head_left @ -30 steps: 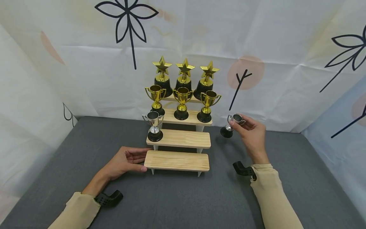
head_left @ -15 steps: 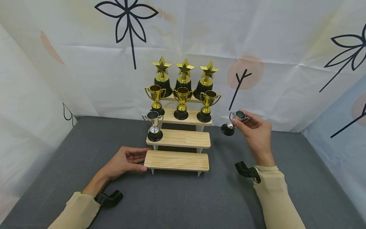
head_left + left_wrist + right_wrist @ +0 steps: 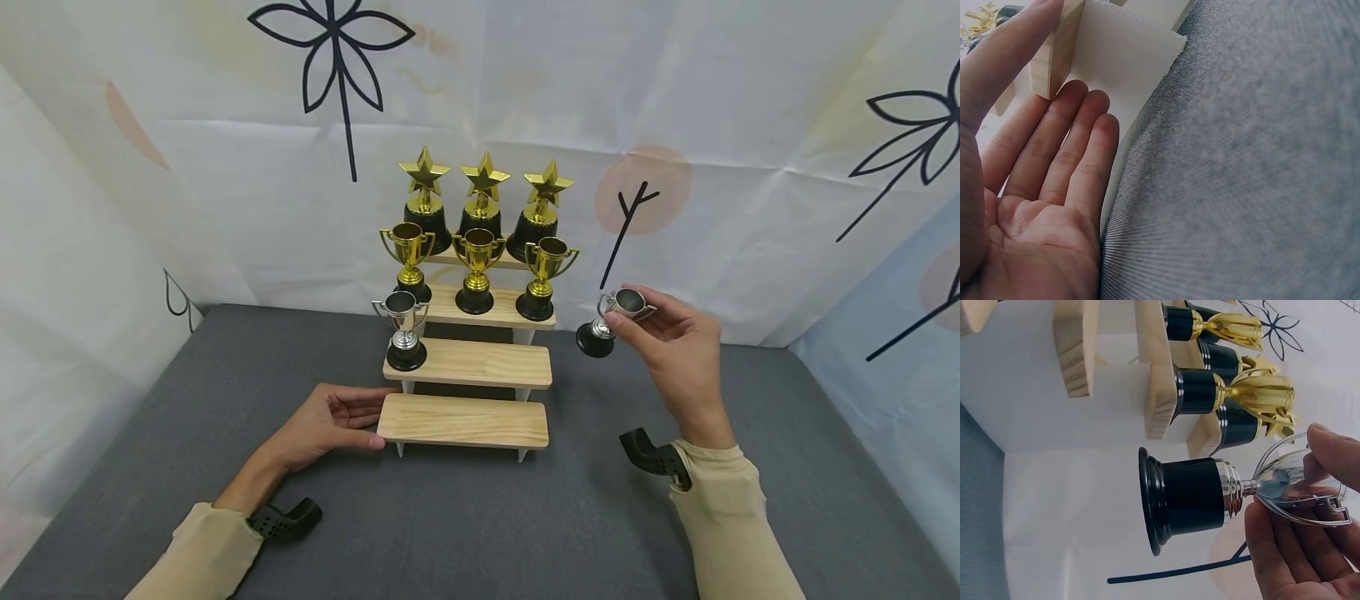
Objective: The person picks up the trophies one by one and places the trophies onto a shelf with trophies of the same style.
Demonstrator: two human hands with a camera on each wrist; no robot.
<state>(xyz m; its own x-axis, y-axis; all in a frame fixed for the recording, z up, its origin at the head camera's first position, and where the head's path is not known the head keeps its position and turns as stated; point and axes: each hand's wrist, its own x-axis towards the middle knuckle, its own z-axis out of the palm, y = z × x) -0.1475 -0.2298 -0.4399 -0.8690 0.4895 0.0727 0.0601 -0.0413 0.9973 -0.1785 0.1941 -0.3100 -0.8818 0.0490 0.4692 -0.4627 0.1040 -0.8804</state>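
My right hand [image 3: 678, 354] pinches a silver trophy cup [image 3: 628, 303] by its bowl, between thumb and fingers. The cup's black base [image 3: 1191, 495] points down to the left, so it tilts a little, off the right side of a stepped wooden display stand [image 3: 463, 421]. At the stand's lower left end, my left hand [image 3: 318, 427] has its fingers extended, with the thumb at the bottom board's corner. In the left wrist view those fingers [image 3: 1088, 150] lie nearly straight beside the board end [image 3: 1054, 62]. A second silver trophy cup [image 3: 406, 329] stands on the left of the second step up.
Three gold trophy cups [image 3: 476, 271] stand on the third step. Behind them, three gold star trophies [image 3: 483, 196] occupy the top step. A grey cloth [image 3: 480, 533] covers the table, and a white patterned fabric backdrop [image 3: 225, 208] hangs close behind the stand.
My right hand has shifted slightly to the right, and the silver cup it holds has risen a little. The left hand and the stand are unmoved.
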